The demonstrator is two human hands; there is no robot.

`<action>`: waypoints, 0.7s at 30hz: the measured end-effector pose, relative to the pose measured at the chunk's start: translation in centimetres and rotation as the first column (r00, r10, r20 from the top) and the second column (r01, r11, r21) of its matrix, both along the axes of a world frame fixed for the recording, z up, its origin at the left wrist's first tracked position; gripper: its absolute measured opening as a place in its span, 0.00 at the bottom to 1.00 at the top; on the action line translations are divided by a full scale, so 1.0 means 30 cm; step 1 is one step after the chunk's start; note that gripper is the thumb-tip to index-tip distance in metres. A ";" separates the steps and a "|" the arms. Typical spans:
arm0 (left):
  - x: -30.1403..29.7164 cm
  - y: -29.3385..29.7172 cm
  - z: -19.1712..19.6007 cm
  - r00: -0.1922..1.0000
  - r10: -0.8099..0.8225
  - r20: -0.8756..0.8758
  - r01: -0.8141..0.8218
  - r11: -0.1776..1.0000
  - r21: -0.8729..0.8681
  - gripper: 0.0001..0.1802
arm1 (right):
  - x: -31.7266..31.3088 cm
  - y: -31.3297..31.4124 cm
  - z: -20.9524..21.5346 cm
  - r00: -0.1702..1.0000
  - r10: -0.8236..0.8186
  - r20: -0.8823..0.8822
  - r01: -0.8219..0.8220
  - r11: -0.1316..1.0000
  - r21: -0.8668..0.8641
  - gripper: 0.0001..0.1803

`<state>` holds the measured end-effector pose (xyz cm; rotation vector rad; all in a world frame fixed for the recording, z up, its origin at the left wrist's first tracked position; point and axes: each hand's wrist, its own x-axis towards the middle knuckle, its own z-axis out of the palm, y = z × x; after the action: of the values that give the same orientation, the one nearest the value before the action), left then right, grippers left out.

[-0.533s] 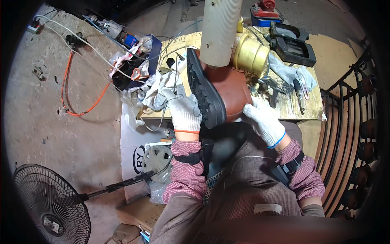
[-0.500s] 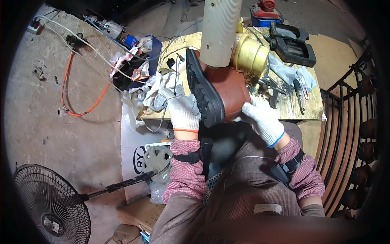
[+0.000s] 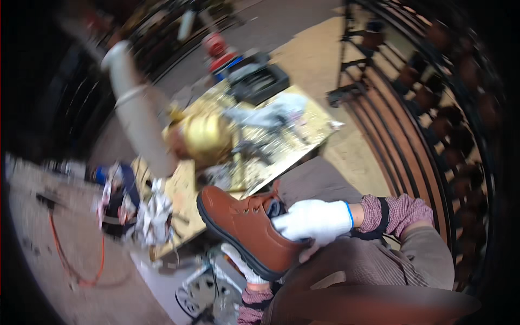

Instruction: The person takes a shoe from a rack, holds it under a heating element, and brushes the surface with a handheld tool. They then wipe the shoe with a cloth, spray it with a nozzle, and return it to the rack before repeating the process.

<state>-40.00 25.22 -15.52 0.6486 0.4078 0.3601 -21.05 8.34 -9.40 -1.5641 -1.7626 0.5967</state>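
A brown leather lace-up shoe (image 3: 246,225) with a thick black sole is close in front of my body, its toe toward the far left. My right hand (image 3: 314,221), in a white knitted glove with a blue cuff, grips the shoe at its ankle opening, with fingers reaching inside. Under the sole on the near left is my gloved left hand (image 3: 244,264), bearing the shoe from below. Most of its fingers are hidden behind the shoe.
A cluttered worktable (image 3: 181,211) carries a yellow ribbed cylinder (image 3: 208,138), a pale duct pipe (image 3: 141,130), a blue-grey cloth (image 3: 271,110) and black trays (image 3: 260,84). White rags (image 3: 154,214) hang at its left. On the right stands a metal rack (image 3: 374,135) with rows of brown shoes.
My view has swung right. The shoe has come away from the pipe toward my body and turned upper side up. My right hand has shifted onto its opening, my left beneath the sole.
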 end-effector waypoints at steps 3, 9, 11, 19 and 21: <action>0.125 -0.040 0.052 0.965 -0.244 -0.097 0.243 0.970 -0.020 0.52 | 0.030 -0.140 0.126 0.970 -0.072 0.232 0.084 0.996 -0.042 0.27; 0.424 -0.084 0.093 0.868 -0.490 -0.086 0.493 0.825 0.276 0.54 | 0.288 -0.485 0.262 0.451 -0.828 0.334 0.703 0.560 0.439 0.26; 0.459 -0.098 0.054 0.882 -0.460 -0.101 0.471 0.857 0.208 0.54 | 0.491 -0.548 0.210 0.225 -0.937 0.267 0.793 0.335 0.508 0.25; 0.515 -0.120 -0.111 0.821 -0.487 -0.299 0.525 0.849 0.057 0.55 | 1.268 -0.812 0.184 -0.177 -0.672 0.719 0.965 -0.262 -0.007 0.24; 0.491 -0.084 -0.227 0.825 -0.484 -0.291 0.510 0.860 0.015 0.59 | 1.332 -0.733 0.183 -0.209 -0.437 0.875 0.946 -0.316 0.068 0.24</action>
<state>-25.26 22.72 -22.33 0.8733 0.4725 -0.2205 18.90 -13.65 -3.91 -3.3762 0.2530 -0.2003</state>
